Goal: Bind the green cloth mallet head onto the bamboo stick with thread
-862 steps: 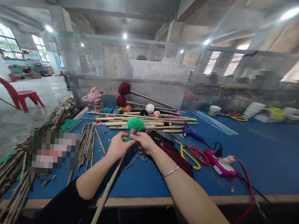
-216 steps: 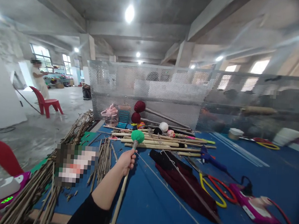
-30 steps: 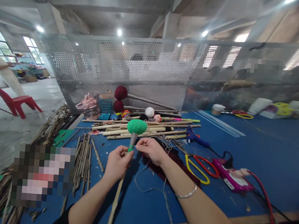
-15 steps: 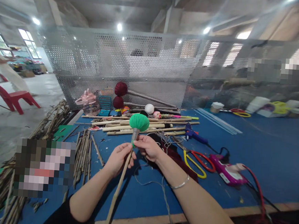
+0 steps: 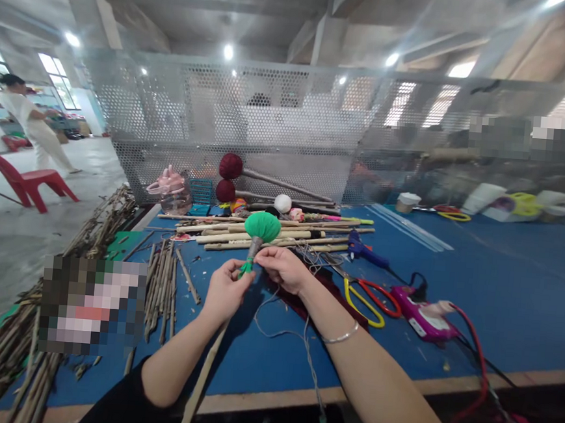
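Observation:
A wooden stick [image 5: 205,368] slants up from the bottom edge, topped by a round green fabric head [image 5: 262,225]. Grey wire [image 5: 254,246] is wound around its neck, with green fabric ends showing below. My left hand [image 5: 227,288] is wrapped round the stick just under the wire. My right hand [image 5: 282,268] is pinched beside the wound neck; what its fingertips hold is too small to make out. A loose grey wire [image 5: 306,344] trails over the blue table below my right hand.
Behind the green head lie long sticks [image 5: 290,233]. Scissors [image 5: 363,302], a blue glue gun [image 5: 367,252] and a purple power strip [image 5: 424,314] are on the right. Short sticks [image 5: 161,290] and a branch pile [image 5: 1,359] lie left. A person [image 5: 33,120] walks beyond a red chair [image 5: 35,179].
My left hand has shifted up around the stick, and my right fingertips have moved up beside the wire. The stick's lower end has swung left. The person at far left has come further into view.

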The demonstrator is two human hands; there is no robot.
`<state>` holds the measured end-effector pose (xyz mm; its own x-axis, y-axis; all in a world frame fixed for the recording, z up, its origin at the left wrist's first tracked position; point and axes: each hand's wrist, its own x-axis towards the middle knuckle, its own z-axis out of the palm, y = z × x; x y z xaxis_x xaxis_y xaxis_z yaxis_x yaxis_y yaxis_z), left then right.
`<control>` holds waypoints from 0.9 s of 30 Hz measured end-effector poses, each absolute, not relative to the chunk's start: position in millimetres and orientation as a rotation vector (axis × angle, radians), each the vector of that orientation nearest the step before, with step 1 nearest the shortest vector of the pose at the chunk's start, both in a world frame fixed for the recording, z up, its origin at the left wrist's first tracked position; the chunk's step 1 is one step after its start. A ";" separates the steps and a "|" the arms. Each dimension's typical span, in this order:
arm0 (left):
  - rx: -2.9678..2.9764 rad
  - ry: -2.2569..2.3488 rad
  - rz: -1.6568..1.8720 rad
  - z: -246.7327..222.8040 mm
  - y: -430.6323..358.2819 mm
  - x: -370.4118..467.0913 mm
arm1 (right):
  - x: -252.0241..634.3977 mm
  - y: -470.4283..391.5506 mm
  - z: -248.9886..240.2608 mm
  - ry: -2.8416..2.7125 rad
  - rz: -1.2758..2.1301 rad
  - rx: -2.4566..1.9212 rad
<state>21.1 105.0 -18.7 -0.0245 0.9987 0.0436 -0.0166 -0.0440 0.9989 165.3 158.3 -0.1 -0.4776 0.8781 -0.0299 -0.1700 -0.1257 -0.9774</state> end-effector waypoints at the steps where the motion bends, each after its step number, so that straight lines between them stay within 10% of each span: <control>1: 1.213 1.196 1.278 -20.0 105.9 20.5 | 164.6 159.2 -2.1 -1.363 1.697 -0.859; 27: 1.353 1.149 1.208 20.7 123.3 18.9 | 162.4 169.1 13.2 -1.313 1.598 -0.746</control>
<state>18.9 123.3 20.7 0.0688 0.9927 0.0992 0.0494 -0.1027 0.9935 162.4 169.1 13.2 -0.4048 0.9098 0.0921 -0.2667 -0.0212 -0.9635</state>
